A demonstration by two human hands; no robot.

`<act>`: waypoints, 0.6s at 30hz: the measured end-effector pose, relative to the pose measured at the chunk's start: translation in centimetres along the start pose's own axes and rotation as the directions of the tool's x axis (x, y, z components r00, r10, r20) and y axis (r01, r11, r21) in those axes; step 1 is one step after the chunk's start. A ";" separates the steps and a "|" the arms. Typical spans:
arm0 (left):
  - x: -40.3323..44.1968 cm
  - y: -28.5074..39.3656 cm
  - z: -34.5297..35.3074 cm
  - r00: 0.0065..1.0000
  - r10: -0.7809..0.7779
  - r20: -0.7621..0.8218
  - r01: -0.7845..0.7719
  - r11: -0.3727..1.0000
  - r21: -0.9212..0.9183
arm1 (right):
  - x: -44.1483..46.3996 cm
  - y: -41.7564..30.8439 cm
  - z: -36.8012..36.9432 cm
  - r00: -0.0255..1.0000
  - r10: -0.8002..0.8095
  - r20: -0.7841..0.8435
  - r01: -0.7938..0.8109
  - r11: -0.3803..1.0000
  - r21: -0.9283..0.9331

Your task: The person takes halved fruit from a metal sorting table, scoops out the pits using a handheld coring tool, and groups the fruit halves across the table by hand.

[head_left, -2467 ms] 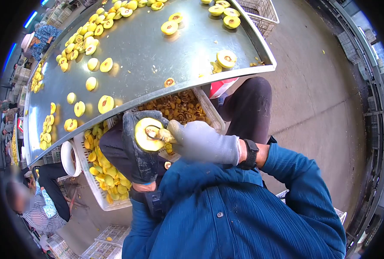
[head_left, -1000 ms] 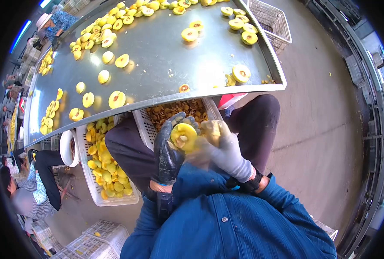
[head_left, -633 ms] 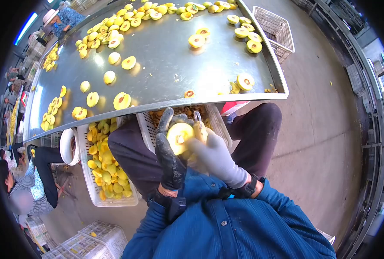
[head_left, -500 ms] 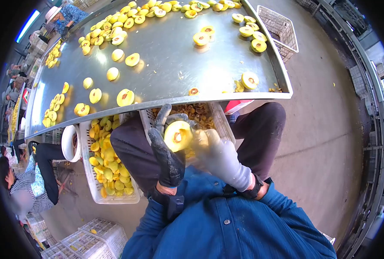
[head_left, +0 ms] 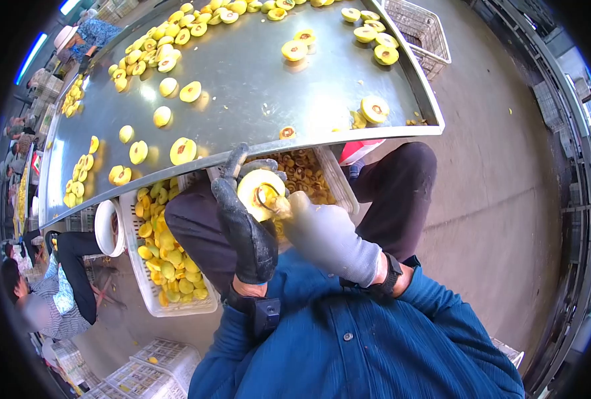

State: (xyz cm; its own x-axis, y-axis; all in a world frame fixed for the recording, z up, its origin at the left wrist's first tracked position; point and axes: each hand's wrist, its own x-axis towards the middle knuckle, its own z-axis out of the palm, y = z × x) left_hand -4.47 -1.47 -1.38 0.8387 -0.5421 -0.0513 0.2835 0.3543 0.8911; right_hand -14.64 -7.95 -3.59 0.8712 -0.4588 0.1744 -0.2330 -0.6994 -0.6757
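My left hand (head_left: 245,229), in a black glove, is closed around a halved yellow peach (head_left: 254,188), cut face up. My right hand (head_left: 325,233), in a pale grey glove, grips a small pitting tool with a curved metal loop (head_left: 267,194). The loop sits in the middle of the cut face; the tool's handle is hidden in my fingers. Below my hands, between my knees, a crate (head_left: 340,181) holds many small brownish pit pieces.
Many peach halves (head_left: 183,151) lie on the metal table (head_left: 242,86) ahead. A crate of yellow halves (head_left: 175,266) and a white bucket (head_left: 109,229) are at my left. An openwork crate (head_left: 428,40) stands beyond the table's right edge. Other people (head_left: 56,292) sit at the left.
My right hand has brought the tool's loop onto the peach's cut face, where a reddish pit area showed before. The peach and both hands sit slightly further left and higher in view.
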 end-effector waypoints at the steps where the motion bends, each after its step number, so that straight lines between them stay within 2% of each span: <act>1: 0.1 -0.1 0.1 1.000 0.006 0.002 -0.006 1.000 -0.028 | 0.0 0.1 0.0 1.000 -0.001 0.006 0.001 1.000 0.001; 4: 0.1 -0.5 0.4 1.000 0.014 -0.006 -0.014 0.998 -0.060 | 0.2 0.0 -0.3 0.999 0.028 0.035 -0.031 0.994 0.105; 7: 0.2 -0.8 0.3 1.000 0.019 -0.025 -0.019 0.999 0.030 | 0.5 -0.1 -0.9 0.990 0.075 0.116 -0.083 0.995 0.060; 10: -0.1 -0.1 0.7 0.998 0.065 0.022 -0.068 0.987 0.144 | 1.1 0.1 -1.9 0.973 0.082 0.215 -0.152 0.931 0.332; 11: -0.4 0.5 1.2 0.999 0.036 0.023 -0.040 0.985 0.169 | 1.2 0.3 -1.6 0.975 0.068 0.210 -0.183 0.782 0.596; 14: -0.1 0.0 1.1 1.000 0.026 -0.012 -0.024 0.988 0.151 | 1.2 0.3 -1.6 0.959 0.106 0.262 -0.249 0.752 0.610; 18: -0.2 0.3 1.6 0.995 0.104 0.011 -0.102 0.946 0.307 | 1.3 0.1 -2.5 0.946 0.142 0.291 -0.233 0.923 0.306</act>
State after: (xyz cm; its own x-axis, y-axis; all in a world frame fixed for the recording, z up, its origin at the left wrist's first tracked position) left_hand -5.24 -2.45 -0.36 0.8585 -0.5107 0.0463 0.0401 0.1569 0.9868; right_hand -14.63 -9.94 -1.64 0.9169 -0.3739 -0.1399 -0.2859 -0.3704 -0.8838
